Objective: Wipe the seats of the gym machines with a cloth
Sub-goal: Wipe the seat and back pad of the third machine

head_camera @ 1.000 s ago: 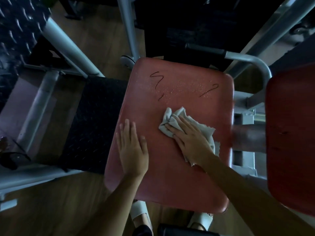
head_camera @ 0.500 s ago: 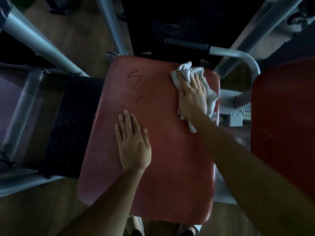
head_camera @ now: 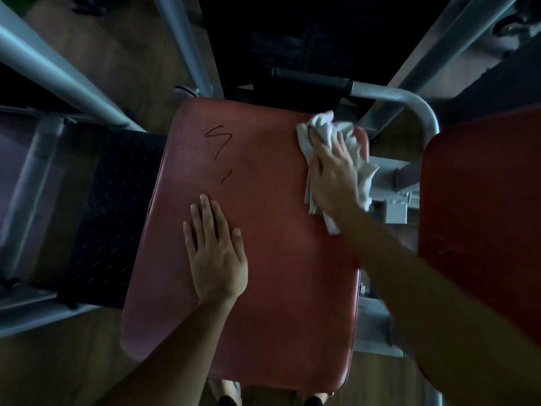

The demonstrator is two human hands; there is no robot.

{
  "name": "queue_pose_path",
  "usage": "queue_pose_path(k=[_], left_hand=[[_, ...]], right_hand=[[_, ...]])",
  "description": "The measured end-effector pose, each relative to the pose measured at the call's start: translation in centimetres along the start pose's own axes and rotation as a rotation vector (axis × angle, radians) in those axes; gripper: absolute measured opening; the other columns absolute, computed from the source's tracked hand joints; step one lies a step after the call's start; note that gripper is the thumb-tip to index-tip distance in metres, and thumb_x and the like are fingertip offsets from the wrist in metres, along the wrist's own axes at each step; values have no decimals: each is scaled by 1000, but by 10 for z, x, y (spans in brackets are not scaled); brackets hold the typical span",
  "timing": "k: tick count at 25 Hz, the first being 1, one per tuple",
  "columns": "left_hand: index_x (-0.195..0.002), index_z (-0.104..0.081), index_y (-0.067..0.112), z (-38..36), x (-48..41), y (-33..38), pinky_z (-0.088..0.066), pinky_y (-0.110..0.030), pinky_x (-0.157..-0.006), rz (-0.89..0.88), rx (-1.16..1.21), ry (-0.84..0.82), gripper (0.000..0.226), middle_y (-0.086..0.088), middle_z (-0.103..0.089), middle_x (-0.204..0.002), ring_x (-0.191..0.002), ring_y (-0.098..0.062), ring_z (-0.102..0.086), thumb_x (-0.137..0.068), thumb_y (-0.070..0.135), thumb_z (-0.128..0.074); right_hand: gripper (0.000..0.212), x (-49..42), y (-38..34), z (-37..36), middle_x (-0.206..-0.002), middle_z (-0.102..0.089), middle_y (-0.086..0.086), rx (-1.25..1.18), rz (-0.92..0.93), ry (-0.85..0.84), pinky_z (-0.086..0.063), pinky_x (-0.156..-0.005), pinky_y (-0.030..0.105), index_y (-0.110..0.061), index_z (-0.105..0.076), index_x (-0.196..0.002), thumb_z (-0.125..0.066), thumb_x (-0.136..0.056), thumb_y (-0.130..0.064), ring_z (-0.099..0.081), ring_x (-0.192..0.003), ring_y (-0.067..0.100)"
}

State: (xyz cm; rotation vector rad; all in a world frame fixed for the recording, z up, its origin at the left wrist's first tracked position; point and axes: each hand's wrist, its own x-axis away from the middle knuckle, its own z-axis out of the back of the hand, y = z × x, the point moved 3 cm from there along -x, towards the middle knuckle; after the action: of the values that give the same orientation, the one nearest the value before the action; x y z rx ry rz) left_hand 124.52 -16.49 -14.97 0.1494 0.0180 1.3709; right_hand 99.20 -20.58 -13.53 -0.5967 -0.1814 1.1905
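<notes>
Seat [head_camera: 278, 259]: red padded rounded rectangle, lying flat, centre of the scene; dark scribbled marks [head_camera: 219, 145] on its far left part.
Cloth [head_camera: 325, 127]: pale, crumpled, on the seat's far right corner, spilling over the right edge.

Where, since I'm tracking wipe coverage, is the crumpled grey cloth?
Head view: the grey cloth lies under the right hand at the red padded seat's far right corner.

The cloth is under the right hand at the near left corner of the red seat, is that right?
No. The head view shows the right hand pressing the cloth at the far right corner of the red seat, not the near left corner.
</notes>
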Motion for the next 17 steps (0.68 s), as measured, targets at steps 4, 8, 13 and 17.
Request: queue_pose_path(k=[4,8,13,17], left_hand=[[-157,-14,2,2,2,-1,-12,-50,-125,-1,0,14,61,-11,-2,-168,-155,-28,-1,-106,34,-23],[-157,-17,2,-1,-1,-1,-11,-49,-125,-5,-15,31,61,-12,-4,-168,-155,-28,-3,-106,35,-24],[-157,-17,2,-4,1,-3,-9,-48,-125,-9,-7,46,61,-12,-4,-168,-155,-28,-3,-107,35,-24],[-157,-18,2,-3,0,-2,-9,-48,-125,-19,6,60,60,-12,-5,-168,-155,-29,-5,-107,34,-25]], right_hand=[[47,69,-10,-2,-161,-33,12,52,24,-109,-17,-126,46,-16,-43,-152,-44,-105,-24,-22,-152,30],[46,-6,20,2,-157,-41,11,152,132,-98,-18,-124,44,-20,-46,-150,-40,-106,-33,-33,-147,32],[46,33,-8,-15,-155,-43,12,84,36,-41,-20,-123,48,-17,-50,-147,-45,-103,-28,-34,-147,33],[48,81,-12,-9,-162,-31,8,139,307,-254,-14,-126,48,-25,-42,-152,-43,-105,-36,-20,-152,36]])
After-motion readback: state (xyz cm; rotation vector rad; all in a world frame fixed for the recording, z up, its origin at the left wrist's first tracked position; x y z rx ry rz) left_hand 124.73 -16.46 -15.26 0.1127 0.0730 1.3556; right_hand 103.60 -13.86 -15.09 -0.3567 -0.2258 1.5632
